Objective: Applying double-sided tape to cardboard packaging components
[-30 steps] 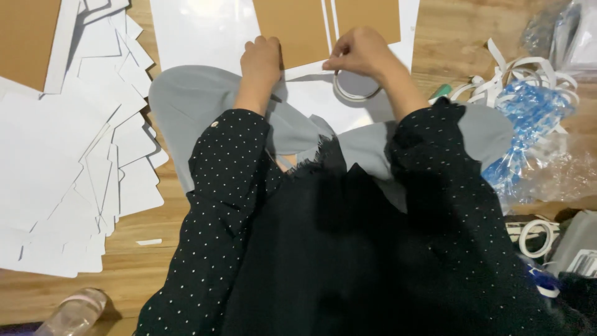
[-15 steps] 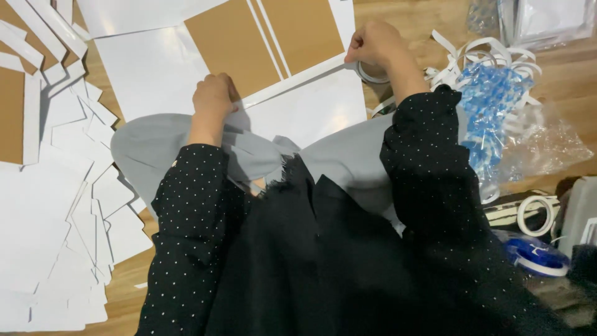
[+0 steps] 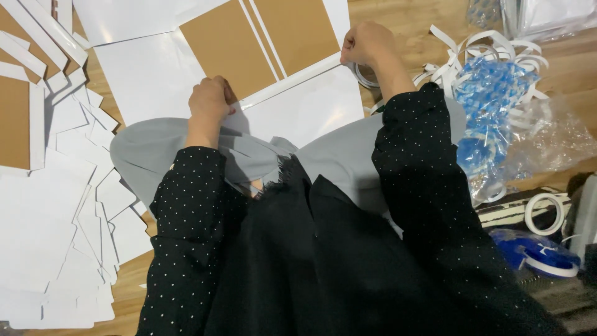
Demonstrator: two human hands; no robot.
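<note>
My left hand point(image 3: 209, 101) rests with curled fingers on the lower edge of a brown cardboard panel point(image 3: 227, 46) that lies on white sheets point(image 3: 149, 74). My right hand point(image 3: 367, 45) is closed around a roll of white tape point(image 3: 362, 76) at the right edge of a second brown panel point(image 3: 297, 28). Narrow white strips separate the two brown panels. Both arms wear black sleeves with white dots. Grey cloth point(image 3: 140, 158) lies over my lap below the sheets.
Many cut white card pieces point(image 3: 68, 211) pile up at the left, with another brown panel point(image 3: 13, 121). Curled white strips point(image 3: 491, 46) and blue-and-clear plastic wrap point(image 3: 497, 112) lie at the right. Tape rolls point(image 3: 546, 214) sit at the lower right on the wooden floor.
The view has shifted so the panels sit lower and farther left. My right hand moved right and up with the tape roll, away from the left hand, which stays on the cardboard edge.
</note>
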